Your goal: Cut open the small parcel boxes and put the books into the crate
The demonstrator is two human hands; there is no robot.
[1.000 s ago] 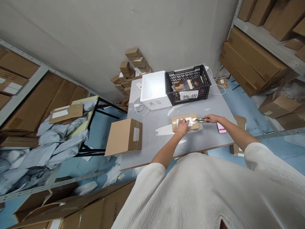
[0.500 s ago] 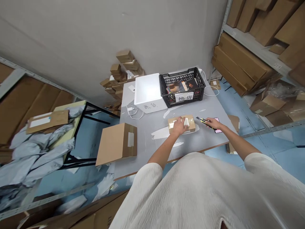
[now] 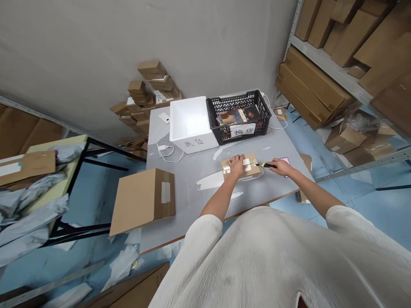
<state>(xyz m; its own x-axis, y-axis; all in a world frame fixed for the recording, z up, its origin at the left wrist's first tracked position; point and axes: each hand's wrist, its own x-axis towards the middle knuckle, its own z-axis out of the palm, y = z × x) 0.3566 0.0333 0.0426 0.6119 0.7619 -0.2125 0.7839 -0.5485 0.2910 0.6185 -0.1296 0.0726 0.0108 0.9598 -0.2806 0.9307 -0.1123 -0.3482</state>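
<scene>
Lying flat on the grey desk [image 3: 184, 209], across a white patch [image 3: 208, 182]: a small taped box [image 3: 254, 172], with a white label [image 3: 246, 163] on top. Over its nine o'clock half, palm down, left hand [image 3: 236, 165], fingers laid across the top rather than wrapped round it. At three o'clock, right hand [image 3: 280, 166], fingers curled tight round a knife [image 3: 266, 165], blade pointing to nine, tip at the shiny tape [image 3: 253, 162]; cannot tell whether through or merely touching.

For a clean cut, best to press down steadily, tilt the blade low and draw back toward three o'clock, away from the left fingers. Use short, light strokes, shallow enough to spare anything inside. Mind the phone [image 3: 285, 160], partly hidden by the right hand.

Farther out: black basket [image 3: 221, 136] at twelve, white tub [image 3: 207, 146] between ten and eleven, large box [image 3: 136, 199] between eight and nine.
</scene>
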